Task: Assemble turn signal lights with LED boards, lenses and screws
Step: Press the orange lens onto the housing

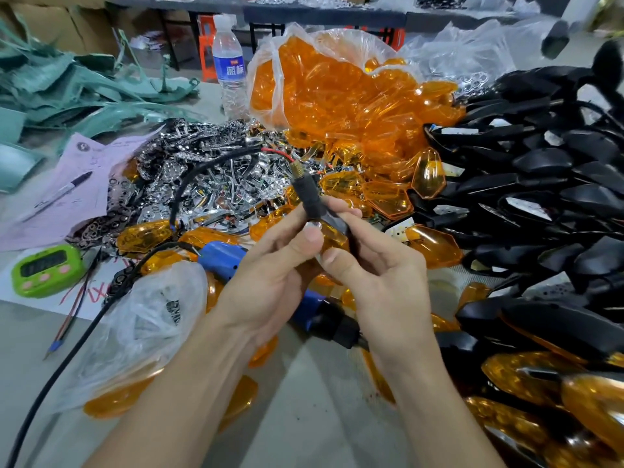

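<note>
1. Left hand (pixel 270 275) and right hand (pixel 378 275) hold one black-stemmed turn signal light with amber plastic lens (pixel 332 237) above the grey worktop (pixel 314 393). Stem is up and lens faces the person, probably to seat the lens.
2. Fingers (pixel 312 235) pinch the lens, thumbs on its face.
3. Blue electric screwdriver (pixel 221 260) lies just beneath, handy for screws.
4. Clear bag of amber lenses (pixel 337 96) and black housing pile (pixel 540 184) sit near as stock.

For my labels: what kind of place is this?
Probably a small assembly workshop: a bag of orange lenses, a heap of black housings and a blue screwdriver lie on the table.
</note>
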Available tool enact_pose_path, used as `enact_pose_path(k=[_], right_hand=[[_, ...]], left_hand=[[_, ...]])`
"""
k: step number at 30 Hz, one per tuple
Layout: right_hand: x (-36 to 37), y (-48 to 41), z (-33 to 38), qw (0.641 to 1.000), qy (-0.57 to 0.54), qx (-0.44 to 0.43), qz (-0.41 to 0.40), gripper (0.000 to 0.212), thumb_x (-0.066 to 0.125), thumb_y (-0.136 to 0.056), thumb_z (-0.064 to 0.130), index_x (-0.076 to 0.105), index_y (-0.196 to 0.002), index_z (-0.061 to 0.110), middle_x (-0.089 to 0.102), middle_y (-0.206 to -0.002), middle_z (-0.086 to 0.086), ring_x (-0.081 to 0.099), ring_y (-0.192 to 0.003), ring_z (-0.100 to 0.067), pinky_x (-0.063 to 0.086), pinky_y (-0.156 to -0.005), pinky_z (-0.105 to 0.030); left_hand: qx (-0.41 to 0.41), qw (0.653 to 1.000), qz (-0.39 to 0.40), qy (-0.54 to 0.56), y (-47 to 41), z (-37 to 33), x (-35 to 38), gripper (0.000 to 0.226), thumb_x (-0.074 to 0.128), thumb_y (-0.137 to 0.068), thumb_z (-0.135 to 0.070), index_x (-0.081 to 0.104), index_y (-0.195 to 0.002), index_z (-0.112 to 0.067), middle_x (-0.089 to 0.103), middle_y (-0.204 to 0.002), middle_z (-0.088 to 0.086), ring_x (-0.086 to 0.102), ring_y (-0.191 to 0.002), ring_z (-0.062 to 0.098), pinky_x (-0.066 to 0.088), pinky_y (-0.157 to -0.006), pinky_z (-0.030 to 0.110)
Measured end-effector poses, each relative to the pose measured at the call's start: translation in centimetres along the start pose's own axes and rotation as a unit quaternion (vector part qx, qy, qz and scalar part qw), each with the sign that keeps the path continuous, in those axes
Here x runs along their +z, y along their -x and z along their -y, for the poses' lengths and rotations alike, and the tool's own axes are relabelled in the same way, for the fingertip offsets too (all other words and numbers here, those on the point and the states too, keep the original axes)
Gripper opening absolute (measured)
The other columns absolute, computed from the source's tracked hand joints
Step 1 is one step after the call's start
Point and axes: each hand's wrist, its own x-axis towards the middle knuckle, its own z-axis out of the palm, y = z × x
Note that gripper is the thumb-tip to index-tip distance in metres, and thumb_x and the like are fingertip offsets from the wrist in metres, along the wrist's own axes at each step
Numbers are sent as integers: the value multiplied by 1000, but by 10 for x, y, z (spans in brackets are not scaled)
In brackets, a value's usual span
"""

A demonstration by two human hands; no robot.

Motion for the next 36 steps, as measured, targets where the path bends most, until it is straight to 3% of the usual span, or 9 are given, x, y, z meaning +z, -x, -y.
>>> enact_pose_path(k=[3, 10, 13, 16, 20, 24, 27, 30, 36], right_hand=[[-2, 3, 0, 1000, -9, -13, -7, 44, 72, -89, -9, 72, -127, 14, 76, -123, 5, 67, -122, -10, 54, -103, -30], [-2, 2, 1, 1000, 4, -6, -27, 48, 75, -85, -10, 73, -120, 23, 77, -118, 6, 70, -119, -13, 57, -103, -41], [-7, 2, 2, 994, 72, 8, -79, 49, 86, -77, -3, 78, -119, 21, 79, -110, 8, 74, -107, -12, 60, -96, -38], [-8, 3, 0, 984, 125, 7, -123, 50, 90, -72, 4, 80, -116, 24, 79, -103, 15, 75, -100, -6, 61, -90, -32], [-9, 2, -2, 989, 127, 5, -81, 47, 89, -74, 2, 80, -116, 19, 79, -105, 13, 74, -103, -7, 59, -91, -28], [-12, 2, 3, 995, 98, 22, 6, 50, 74, -85, -7, 74, -125, 24, 76, -116, 18, 70, -112, -2, 55, -93, -17], [-10, 4, 1, 994, 108, 19, -22, 52, 77, -87, -2, 73, -122, 36, 77, -111, 20, 72, -109, -3, 58, -94, -25], [-6, 4, -6, 992, 108, 28, -63, 45, 80, -86, 2, 75, -122, 29, 78, -113, 13, 74, -107, -10, 60, -96, -42], [-2, 8, -11, 986, 132, 26, -101, 44, 84, -83, 5, 77, -122, 24, 77, -115, 11, 73, -107, -5, 58, -98, -40]], left_hand=[[0, 1000, 16, -2, 1, 3, 0, 57, 84, -83, -37, 68, -131, -11, 62, -140, 23, 55, -138, 35, 48, -111, 43], [-16, 999, 15, -33, 0, 2, -3, 57, 81, -84, -42, 66, -131, -13, 60, -141, 24, 56, -133, 37, 44, -114, 51], [-15, 992, -10, -125, -1, -1, -7, 41, 73, -91, -27, 70, -131, -17, 68, -132, 17, 64, -119, 30, 54, -99, 44], [1, 984, -33, -175, 0, 4, -10, 43, 71, -88, -15, 71, -130, -19, 74, -120, 12, 70, -109, 28, 59, -89, 42], [17, 976, -39, -212, 1, 6, -13, 46, 77, -81, -10, 70, -126, -12, 75, -118, 15, 69, -115, 33, 54, -99, 49], [23, 976, -62, -208, 2, 2, -15, 38, 70, -82, -8, 71, -120, -7, 75, -111, 20, 70, -104, 34, 56, -96, 50], [22, 976, -66, -205, 2, 1, -13, 35, 70, -83, -9, 72, -118, -8, 75, -105, 20, 69, -99, 34, 58, -92, 48], [29, 972, -75, -220, 2, 4, -11, 27, 70, -83, -11, 78, -109, -15, 74, -99, 19, 69, -93, 30, 58, -87, 44], [22, 973, -80, -215, 3, 7, -11, 29, 69, -83, -10, 78, -109, -15, 74, -103, 21, 68, -97, 32, 55, -96, 52]])
